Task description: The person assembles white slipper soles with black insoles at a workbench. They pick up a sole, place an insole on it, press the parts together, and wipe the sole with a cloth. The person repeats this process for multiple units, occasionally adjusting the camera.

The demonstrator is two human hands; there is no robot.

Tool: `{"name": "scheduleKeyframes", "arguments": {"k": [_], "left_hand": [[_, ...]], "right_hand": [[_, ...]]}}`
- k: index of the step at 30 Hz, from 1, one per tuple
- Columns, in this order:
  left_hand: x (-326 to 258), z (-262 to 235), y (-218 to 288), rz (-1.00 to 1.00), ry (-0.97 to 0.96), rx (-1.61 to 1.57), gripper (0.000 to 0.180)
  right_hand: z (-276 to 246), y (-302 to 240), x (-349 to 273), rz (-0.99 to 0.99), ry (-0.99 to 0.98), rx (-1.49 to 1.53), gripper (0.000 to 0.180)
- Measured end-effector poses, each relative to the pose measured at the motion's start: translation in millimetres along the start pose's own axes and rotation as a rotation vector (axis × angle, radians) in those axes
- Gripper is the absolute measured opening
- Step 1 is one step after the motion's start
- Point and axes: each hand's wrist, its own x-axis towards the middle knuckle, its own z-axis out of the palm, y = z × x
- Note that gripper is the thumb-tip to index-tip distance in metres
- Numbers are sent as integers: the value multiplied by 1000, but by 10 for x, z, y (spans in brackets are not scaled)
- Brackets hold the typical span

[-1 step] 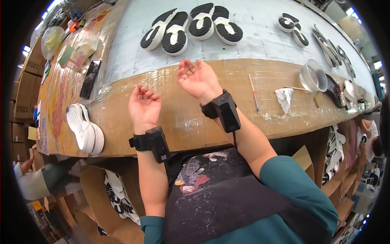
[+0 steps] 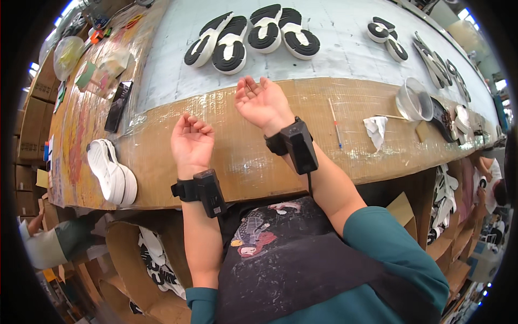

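Observation:
Palm up over the brown cardboard edge of the workbench [image 2: 243, 162], my left hand [image 2: 192, 141] holds nothing, its fingers loosely curled and apart. My right hand [image 2: 264, 102] is farther forward and also empty, palm up with fingers slightly bent. Black straps with small boxes circle both wrists. Beyond the right hand, several black and white shoe soles [image 2: 229, 55] lie tread up on the pale work surface [image 2: 172, 65], apart from my fingers. To the left of my left hand, a pair of white soles [image 2: 112, 171] leans together on the bench.
A black phone [image 2: 118, 107] lies at left. On the right are a thin pen-like stick [image 2: 335, 124], crumpled white tissue [image 2: 376, 131] and a clear plastic tub [image 2: 413, 101]. More soles [image 2: 397, 51] lie far right. Below the bench, a cardboard box [image 2: 121, 243] holds soles. Other people are at both sides.

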Motion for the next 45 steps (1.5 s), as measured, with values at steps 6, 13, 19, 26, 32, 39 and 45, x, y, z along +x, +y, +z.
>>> {"name": "scheduleKeyframes", "arguments": {"k": [6,13,19,26,32,39,45], "left_hand": [[-166,105,-270,-131,-162,282,17],[-726,635,-604,-143,-452,774,43],[-708,592,-538,-144,-452,863,42],[-711,509,-515,-208,-427,828,37],[-682,416,-524,-249,-419,824,45],[-756,290,-633,-182,-580,658,74],[-798,270,-867,-57,-429,742,75]], "right_hand": [[189,-12,-32,-296,-74,-322,19],[568,246,-224,-857,-578,-1231,15],[538,358,-281,-1094,-697,-1469,12],[482,355,-260,-1490,-867,-1720,6],[426,369,-244,-1356,-824,-1674,7],[484,202,-138,-821,-437,-1187,15],[384,116,-43,-854,-353,-1032,14]]}}
